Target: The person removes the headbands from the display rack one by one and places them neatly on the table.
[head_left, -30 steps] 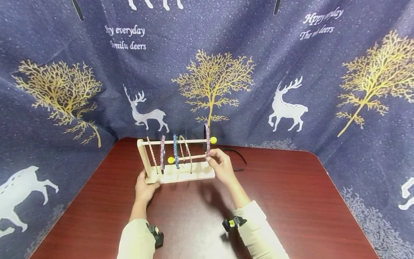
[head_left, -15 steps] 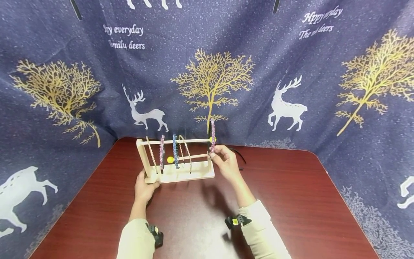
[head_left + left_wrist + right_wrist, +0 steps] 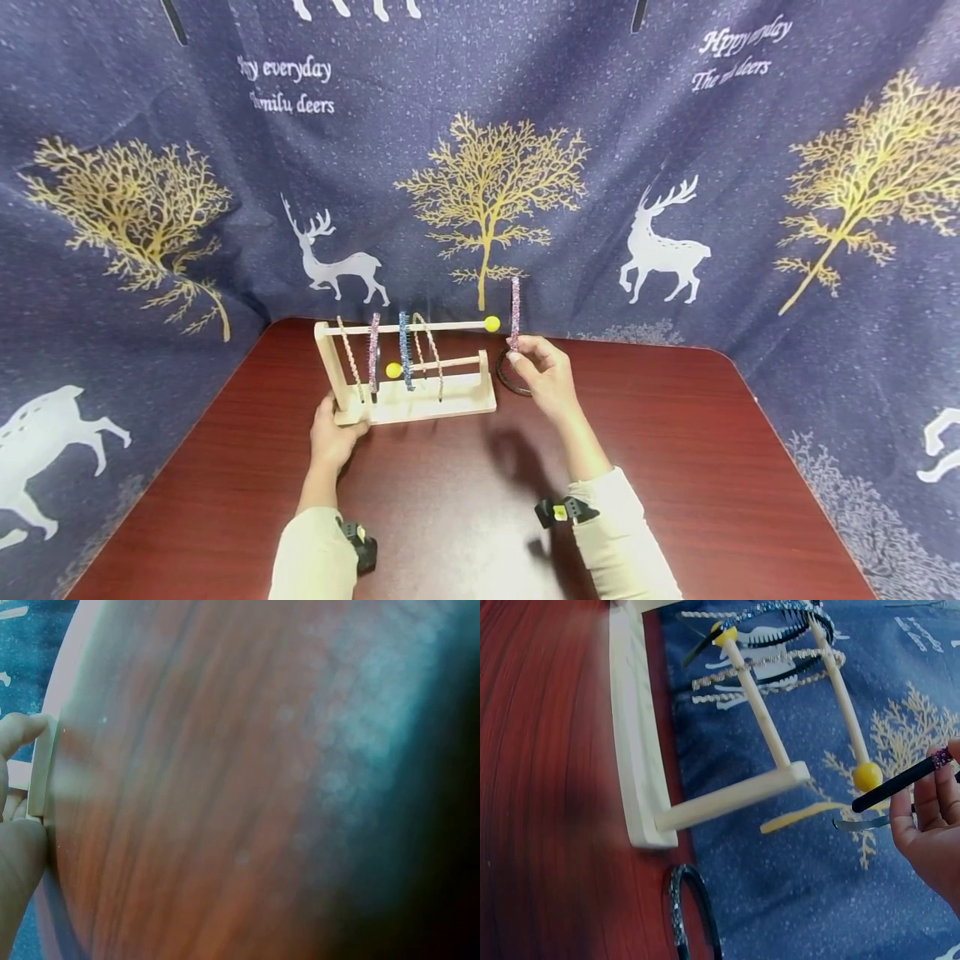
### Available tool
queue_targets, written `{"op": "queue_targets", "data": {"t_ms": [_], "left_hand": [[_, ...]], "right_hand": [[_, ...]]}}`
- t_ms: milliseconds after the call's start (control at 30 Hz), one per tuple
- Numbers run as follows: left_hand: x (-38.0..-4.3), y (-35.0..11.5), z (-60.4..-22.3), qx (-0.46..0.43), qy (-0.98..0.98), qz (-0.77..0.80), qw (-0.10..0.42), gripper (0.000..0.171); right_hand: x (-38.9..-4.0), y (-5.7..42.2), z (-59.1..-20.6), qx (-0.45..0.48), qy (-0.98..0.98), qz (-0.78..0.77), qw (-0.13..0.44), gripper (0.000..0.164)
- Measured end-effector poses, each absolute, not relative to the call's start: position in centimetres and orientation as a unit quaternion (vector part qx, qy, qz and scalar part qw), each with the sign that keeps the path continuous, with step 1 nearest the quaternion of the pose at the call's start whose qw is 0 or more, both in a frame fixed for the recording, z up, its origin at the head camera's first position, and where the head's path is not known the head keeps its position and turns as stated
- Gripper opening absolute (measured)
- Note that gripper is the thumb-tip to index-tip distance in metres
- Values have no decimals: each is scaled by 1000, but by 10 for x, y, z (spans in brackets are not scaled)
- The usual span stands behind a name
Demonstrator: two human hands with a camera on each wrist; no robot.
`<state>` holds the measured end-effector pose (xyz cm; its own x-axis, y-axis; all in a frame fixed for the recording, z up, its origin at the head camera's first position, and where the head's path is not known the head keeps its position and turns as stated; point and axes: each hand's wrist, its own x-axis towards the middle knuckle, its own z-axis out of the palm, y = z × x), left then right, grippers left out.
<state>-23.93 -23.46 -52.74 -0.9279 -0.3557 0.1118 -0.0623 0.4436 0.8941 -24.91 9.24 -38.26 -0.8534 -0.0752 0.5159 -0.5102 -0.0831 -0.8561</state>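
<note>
Standing upright just beyond the right end of the wooden rack (image 3: pixel 468 405), the pink glittery headband (image 3: pixel 515 308) is apart from the yellow ball (image 3: pixel 491 324) that caps the rack's upper rod (image 3: pixel 457 326). That rod's long axis runs left to right along the rack, its capped end toward the headband; the headband shows nearly edge-on, its curve roughly crosswise to the rod. The right hand (image 3: pixel 550 375) is the nearer one, to the right of the rack, and has the headband's lower part pinched between thumb and fingers, the gap between them closed down to the band's thickness; in the right wrist view a black tip pokes out past the fingers. At the rack's left end, the left hand (image 3: pixel 333 437) grips the base, thumb and fingers on either side of the wood. Farther along the rack hangs a blue headband (image 3: pixel 406 350), and a black headband (image 3: pixel 677 907) sits just right of its base.
</note>
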Motion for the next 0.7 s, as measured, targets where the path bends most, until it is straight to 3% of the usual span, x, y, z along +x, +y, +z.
{"op": "queue_targets", "data": {"t_ms": [700], "left_hand": [[-237,-234,-523,124,-841,-508,139,82]], "right_hand": [[-251,147,-408,171,-706,654,209,20]]}}
